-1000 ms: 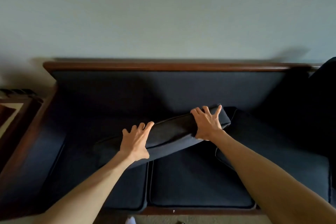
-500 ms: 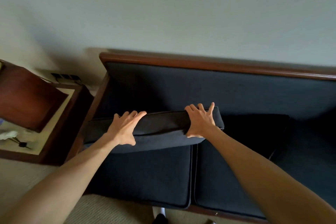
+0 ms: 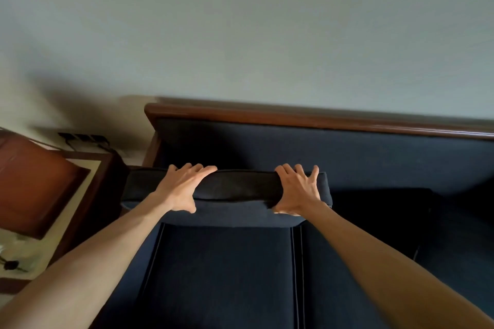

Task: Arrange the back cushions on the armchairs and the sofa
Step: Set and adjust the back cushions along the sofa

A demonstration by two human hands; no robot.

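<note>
A dark navy back cushion (image 3: pixel 235 189) stands upright on its long edge at the left end of the sofa (image 3: pixel 320 157), above the left seat cushion (image 3: pixel 222 275). My left hand (image 3: pixel 181 189) grips its top edge near the left end, fingers over the far side. My right hand (image 3: pixel 296 189) grips the top edge near the right end. A gap of dark sofa back shows behind the cushion. Another dark cushion (image 3: pixel 379 211) lies in shadow on the seat to the right.
The sofa's wooden top rail (image 3: pixel 294 117) runs along a pale wall. A wooden side table (image 3: pixel 88 176) with a reddish-brown lamp shade (image 3: pixel 34 184) stands left of the sofa. A power strip (image 3: pixel 83 137) lies by the wall behind it.
The cushion has moved left along the sofa and turned from tilted to level and upright at the left end. Both hands kept their grip; my view swung left.
</note>
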